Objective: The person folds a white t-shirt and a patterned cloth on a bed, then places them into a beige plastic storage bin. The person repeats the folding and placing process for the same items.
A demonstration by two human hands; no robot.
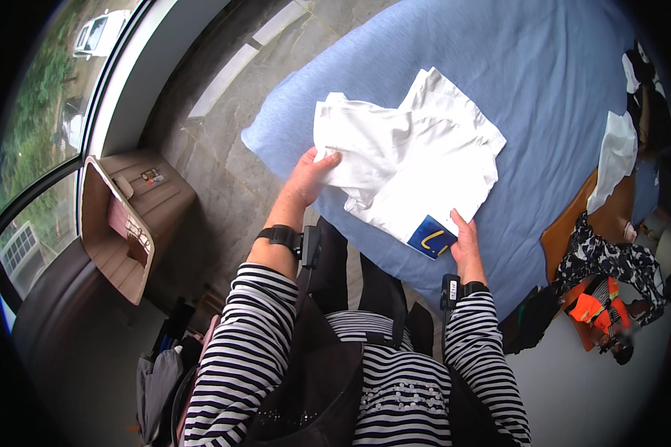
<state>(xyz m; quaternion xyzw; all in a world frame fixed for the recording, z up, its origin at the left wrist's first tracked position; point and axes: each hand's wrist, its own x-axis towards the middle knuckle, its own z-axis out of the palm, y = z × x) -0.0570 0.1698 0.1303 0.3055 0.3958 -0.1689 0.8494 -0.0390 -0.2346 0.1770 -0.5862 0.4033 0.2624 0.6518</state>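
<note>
A white garment [417, 156], with two short legs or sleeves spread toward the far side, lies over the near left part of a blue cloth-covered surface [552, 104]. At its near corner is a dark blue square piece [431, 237] with a yellow curved mark. My left hand [314, 176] grips the garment's left edge, thumb on top and fingers underneath. Beside the blue square, my right hand [465, 240] pinches the near right edge, its thumb on the cloth and its other fingers partly hidden below.
A brown plastic bin [138, 216] lies tipped at the left by the window. Grey clothes [159, 387] hang at the lower left. On the right are a brown board [570, 223], a white cloth [613, 160], and a person in an orange vest [604, 309].
</note>
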